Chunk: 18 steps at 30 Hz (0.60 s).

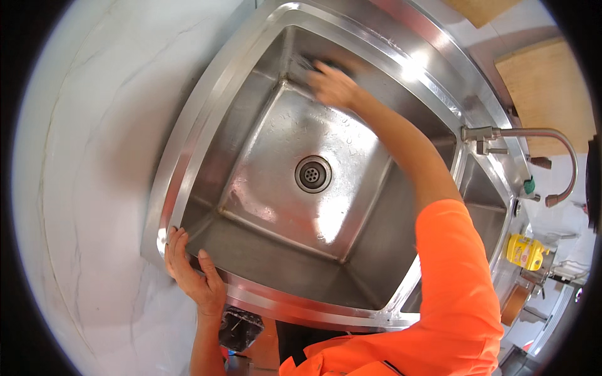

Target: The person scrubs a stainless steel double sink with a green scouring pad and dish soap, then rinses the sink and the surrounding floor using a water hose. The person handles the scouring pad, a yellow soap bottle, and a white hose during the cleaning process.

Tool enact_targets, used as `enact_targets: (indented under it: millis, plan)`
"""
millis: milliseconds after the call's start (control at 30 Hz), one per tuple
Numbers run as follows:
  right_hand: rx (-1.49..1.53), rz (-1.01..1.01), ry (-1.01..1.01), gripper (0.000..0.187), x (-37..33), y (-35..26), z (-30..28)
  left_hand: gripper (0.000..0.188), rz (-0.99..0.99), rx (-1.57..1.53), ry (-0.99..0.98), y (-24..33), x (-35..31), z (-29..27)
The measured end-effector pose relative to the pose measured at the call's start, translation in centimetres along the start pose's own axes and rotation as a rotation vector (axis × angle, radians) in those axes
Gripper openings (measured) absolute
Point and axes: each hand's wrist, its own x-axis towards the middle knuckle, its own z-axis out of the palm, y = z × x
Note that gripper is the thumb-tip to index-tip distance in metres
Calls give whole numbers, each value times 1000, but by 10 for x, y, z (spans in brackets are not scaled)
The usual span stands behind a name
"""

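Note:
A large stainless steel sink basin [282,194] spreads below me, its floor wet with scattered drops around a round drain [313,174]. My right hand [334,84] reaches across it to the far wall near the far left corner. Its fingers are closed and slightly blurred; a dark patch shows beside them, and whether that is a held pad or a shadow I cannot make out. My left hand [195,276] rests on the near left corner of the sink's metal rim [183,182], fingers stretched along the edge and thumb apart.
A curved metal faucet [552,133] rises at the right, by a second, smaller basin [484,182]. Farther right are a yellow jug [527,252], a small green thing [529,185] and a wooden board [545,94]. A white marbled wall [94,188] borders the left.

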Motion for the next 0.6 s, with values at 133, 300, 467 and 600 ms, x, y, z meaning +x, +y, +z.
enact_targets:
  millis: [133, 300, 467, 600]
  plan:
    - [-55, 177, 104, 11, 43, -16, 2, 32, 9, 2, 5, -3, -1, 0]
    - [41, 407, 112, 37, -63, -101, 105, 32, -10, -85, 20, -6, 1, 6]
    - [292, 820, 6, 44, -158, -159, 100, 33, 21, -64, 1, -5, 0, -1]
    - [505, 1075, 81, 41, -138, -173, 105, 34, 10, -31, -26, -4, 1, 0]
